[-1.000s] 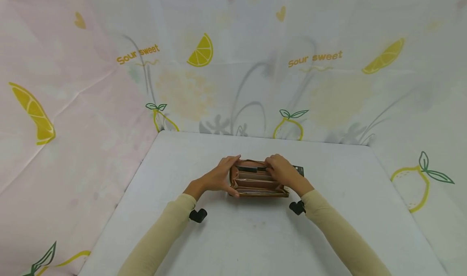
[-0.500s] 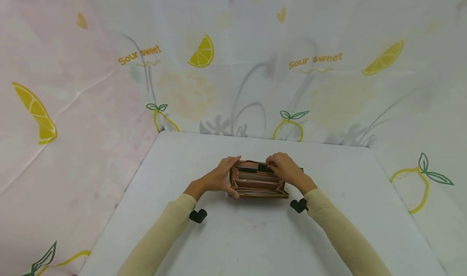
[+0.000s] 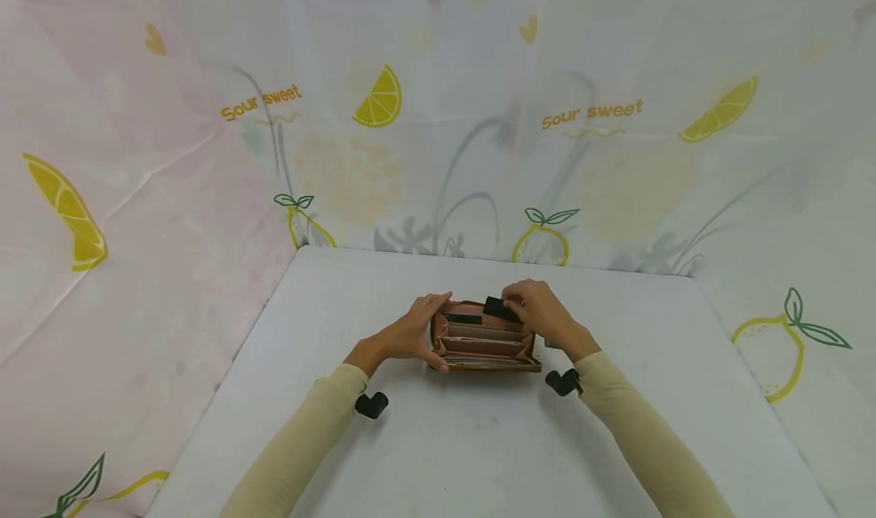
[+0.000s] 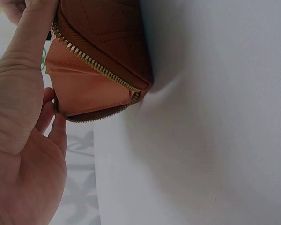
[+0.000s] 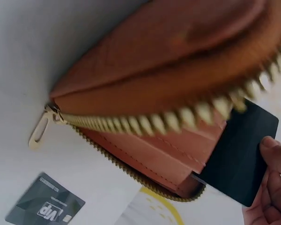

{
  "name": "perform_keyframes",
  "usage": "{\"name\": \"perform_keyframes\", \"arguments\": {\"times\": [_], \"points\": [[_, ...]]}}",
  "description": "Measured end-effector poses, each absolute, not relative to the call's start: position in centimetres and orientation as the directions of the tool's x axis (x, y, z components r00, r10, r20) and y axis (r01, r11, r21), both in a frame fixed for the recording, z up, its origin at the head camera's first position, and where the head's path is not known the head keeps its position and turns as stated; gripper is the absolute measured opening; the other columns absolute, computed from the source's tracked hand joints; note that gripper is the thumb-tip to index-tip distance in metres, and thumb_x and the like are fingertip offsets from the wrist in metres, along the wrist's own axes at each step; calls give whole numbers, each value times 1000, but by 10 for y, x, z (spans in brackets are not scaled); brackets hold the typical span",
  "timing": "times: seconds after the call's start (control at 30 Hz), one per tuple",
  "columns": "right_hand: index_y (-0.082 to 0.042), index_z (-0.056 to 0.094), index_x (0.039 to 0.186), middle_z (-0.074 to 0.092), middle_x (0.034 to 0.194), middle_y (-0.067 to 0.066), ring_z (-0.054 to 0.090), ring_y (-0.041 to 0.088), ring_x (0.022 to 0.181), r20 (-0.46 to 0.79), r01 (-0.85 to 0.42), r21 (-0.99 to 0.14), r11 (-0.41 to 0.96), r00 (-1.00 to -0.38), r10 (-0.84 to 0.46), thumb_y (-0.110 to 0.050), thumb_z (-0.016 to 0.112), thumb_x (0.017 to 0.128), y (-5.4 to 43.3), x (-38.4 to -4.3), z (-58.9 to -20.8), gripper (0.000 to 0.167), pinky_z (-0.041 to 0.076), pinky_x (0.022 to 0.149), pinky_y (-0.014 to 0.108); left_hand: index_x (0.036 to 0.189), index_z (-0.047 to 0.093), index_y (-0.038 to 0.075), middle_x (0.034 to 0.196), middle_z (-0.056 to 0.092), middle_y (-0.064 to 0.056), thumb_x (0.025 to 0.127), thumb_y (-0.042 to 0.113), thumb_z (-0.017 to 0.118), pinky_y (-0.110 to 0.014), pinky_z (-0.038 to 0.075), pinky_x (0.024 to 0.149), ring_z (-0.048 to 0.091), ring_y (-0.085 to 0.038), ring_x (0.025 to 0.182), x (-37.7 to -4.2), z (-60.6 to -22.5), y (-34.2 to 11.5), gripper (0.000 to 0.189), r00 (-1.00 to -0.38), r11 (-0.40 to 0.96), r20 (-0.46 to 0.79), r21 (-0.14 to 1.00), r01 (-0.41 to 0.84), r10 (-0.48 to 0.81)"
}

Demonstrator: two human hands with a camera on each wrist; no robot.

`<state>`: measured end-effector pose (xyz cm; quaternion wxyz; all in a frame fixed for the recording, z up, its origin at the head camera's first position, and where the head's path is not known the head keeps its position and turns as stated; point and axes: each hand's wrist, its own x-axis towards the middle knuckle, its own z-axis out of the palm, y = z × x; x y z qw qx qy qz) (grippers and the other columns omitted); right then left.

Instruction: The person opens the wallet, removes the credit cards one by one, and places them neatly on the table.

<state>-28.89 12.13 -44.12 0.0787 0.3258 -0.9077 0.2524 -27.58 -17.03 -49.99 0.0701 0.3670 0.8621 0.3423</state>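
A brown zip-around wallet (image 3: pixel 486 346) lies opened on the table, its dividers facing up. My left hand (image 3: pixel 411 331) holds its left end, thumb on the near edge and fingers at the far edge. In the left wrist view the brass zip teeth (image 4: pixel 91 62) run between thumb and fingers. With thumb and fingers, my right hand (image 3: pixel 543 309) pinches a black card (image 5: pixel 239 152) at the wallet's far right side. Most of this card shows above the card slots, tilted. Another dark card (image 3: pixel 464 319) sits in a slot on the far left side.
A grey card marked "Vip" (image 5: pixel 44 202) lies on the table right of the wallet, mostly hidden by my right wrist in the head view. The zip pull (image 5: pixel 39 131) hangs at the wallet's right corner. Lemon-print cloth (image 3: pixel 438 160) rises behind the white table (image 3: pixel 452 457).
My right hand has moved up and slightly right, and more of the black card now shows out of the slot. My left hand and the wallet have stayed in place.
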Motion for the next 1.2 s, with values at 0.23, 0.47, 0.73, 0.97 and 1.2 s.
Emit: {"name": "perform_keyframes", "arguments": {"times": [0.23,0.47,0.73,0.97,1.2], "points": [[-5,74,94,72,93,6,65,18,78,379,-577,-506,642,-817,-436,-8,72,89,135,-292,-436,6,53,70,38,156,13,4,147,32,-7,61,44,92,-48,31,108,27,-27,132,-277,-500,-170,130,-719,501,135,631,593,681],[-4,75,96,73,93,9,68,26,83,368,-437,-612,659,-895,-253,-14,73,89,161,-293,-438,12,53,72,43,156,13,4,146,33,-6,62,45,92,-48,31,109,28,-26,132,-278,-502,-170,129,-716,498,137,629,596,685],[-2,74,106,73,98,14,70,24,80,250,-213,-738,640,-968,-34,-22,72,91,198,-290,-444,25,52,70,32,156,13,7,150,29,-8,61,47,91,-47,31,108,27,-25,133,-277,-501,-169,130,-716,506,135,620,600,685],[3,71,110,70,104,19,72,19,80,46,-22,-818,575,-999,27,-26,73,90,234,-283,-460,36,54,71,25,157,11,12,150,29,-6,62,47,91,-47,32,108,27,-24,133,-276,-500,-169,130,-720,514,122,620,593,684],[12,65,115,66,111,22,68,8,77,-66,110,-883,457,-992,111,-19,73,90,261,-274,-482,41,55,71,23,157,11,12,151,28,-4,62,47,91,-46,30,110,25,-23,135,-279,-501,-170,129,-727,520,103,631,576,679]]}}
